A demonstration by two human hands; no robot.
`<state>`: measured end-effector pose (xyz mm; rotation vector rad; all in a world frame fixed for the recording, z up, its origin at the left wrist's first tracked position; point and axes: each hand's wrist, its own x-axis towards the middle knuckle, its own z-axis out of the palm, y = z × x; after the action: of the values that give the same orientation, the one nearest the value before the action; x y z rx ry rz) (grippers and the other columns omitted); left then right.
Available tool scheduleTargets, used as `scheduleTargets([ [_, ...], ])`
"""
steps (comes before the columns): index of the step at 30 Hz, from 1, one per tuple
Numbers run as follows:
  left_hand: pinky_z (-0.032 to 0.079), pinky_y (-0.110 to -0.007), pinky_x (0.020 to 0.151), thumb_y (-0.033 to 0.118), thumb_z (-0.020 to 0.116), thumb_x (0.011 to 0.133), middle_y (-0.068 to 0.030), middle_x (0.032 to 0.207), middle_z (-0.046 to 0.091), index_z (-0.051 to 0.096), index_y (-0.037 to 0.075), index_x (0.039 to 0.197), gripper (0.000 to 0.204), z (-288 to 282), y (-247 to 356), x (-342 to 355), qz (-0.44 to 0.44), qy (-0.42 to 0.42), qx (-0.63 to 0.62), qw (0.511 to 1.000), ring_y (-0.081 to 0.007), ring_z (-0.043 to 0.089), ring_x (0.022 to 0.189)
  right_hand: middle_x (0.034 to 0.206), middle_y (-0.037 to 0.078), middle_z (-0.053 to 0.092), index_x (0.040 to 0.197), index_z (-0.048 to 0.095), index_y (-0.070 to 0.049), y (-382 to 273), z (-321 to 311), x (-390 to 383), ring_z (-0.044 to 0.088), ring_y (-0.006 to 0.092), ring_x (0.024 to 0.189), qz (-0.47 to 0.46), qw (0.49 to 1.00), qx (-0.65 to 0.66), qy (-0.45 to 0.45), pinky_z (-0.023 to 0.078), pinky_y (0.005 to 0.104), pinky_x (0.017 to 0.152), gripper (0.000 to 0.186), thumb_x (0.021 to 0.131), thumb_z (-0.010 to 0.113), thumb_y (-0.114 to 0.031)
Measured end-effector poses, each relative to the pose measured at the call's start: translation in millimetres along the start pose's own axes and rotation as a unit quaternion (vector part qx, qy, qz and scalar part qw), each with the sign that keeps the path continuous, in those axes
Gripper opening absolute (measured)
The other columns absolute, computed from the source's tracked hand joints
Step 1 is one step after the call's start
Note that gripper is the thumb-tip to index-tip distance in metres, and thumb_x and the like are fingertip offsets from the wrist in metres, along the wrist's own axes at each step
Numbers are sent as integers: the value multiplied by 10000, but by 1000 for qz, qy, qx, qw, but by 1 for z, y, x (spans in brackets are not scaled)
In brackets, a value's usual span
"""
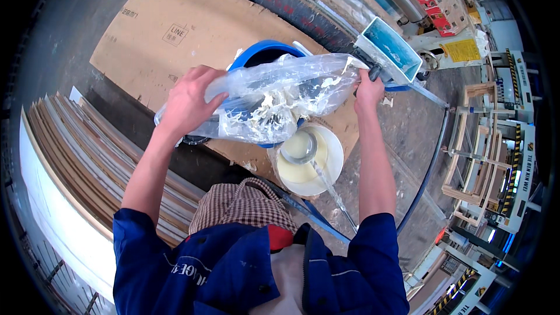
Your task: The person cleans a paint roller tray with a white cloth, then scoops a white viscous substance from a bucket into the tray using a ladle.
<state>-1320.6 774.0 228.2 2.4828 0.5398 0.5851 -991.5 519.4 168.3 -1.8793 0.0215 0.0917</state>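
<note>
A see-through plastic bag [326, 90], smeared inside with cream-white paste and flakes, is stretched between my two hands over a blue barrel [256, 52]. My left hand [191, 102] is closed loosely on the bag's left end, thumb apart from the fingers; part of its grip is hidden. The bag's right end is bunched in my right hand [369, 88], beside a dark handle-like part. Below the bag stands a white bucket [331, 166] of cream-coloured liquid. A metal ladle [299, 147] rests in it, its long handle [338, 198] leaning out toward me.
Behind the barrel lies a large brown cardboard sheet [146, 35]. Stacked boards [111, 157] stand at left. A roller machine [291, 9] with a light-blue trough [394, 49] is at the far right. A dark hose [431, 175] curves over the floor, and wooden frames [475, 146] stand farther right.
</note>
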Motion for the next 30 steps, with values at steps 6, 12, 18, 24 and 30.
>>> scheduleTargets([
  [6, 524, -427, 683, 192, 628, 941, -209, 772, 671, 699, 15, 973, 194, 49, -52, 80, -165, -28, -102, 981, -352, 682, 735, 750, 81, 653, 857, 659, 3, 2, 11, 23, 602, 171, 648, 0, 991, -134, 15, 470, 343, 620, 275, 829, 751, -254],
  [12, 541, -442, 744, 362, 605, 948, -139, 919, 730, 742, 106, 1016, 298, 118, -118, 161, -170, -3, 30, 985, -327, 697, 859, 785, 113, 691, 847, 681, 7, 43, 35, 69, 652, 232, 755, -15, 982, -189, 9, 494, 379, 739, 325, 764, 776, -292],
  [18, 554, -431, 814, 434, 624, 918, -96, 1001, 742, 769, 203, 1053, 304, 184, -169, 173, -219, -151, 122, 956, -300, 694, 962, 731, 102, 675, 816, 681, 9, 88, 54, 76, 648, 217, 670, 12, 973, -229, -31, 491, 385, 644, 317, 748, 804, -274],
  [24, 561, -417, 824, 420, 640, 915, -104, 1018, 741, 778, 206, 1043, 285, 260, -237, 133, -253, -231, 61, 937, -287, 706, 944, 724, 72, 656, 833, 689, -10, 152, 55, 72, 593, 166, 605, 91, 959, -249, -105, 453, 361, 559, 296, 779, 819, -270],
  [30, 553, -402, 754, 421, 664, 901, -134, 899, 744, 780, 116, 967, 332, 289, -246, 107, -298, -209, -55, 930, -313, 709, 838, 761, 42, 640, 872, 664, -14, 196, 54, 55, 550, 131, 677, 130, 962, -204, -128, 441, 331, 604, 289, 855, 787, -275],
])
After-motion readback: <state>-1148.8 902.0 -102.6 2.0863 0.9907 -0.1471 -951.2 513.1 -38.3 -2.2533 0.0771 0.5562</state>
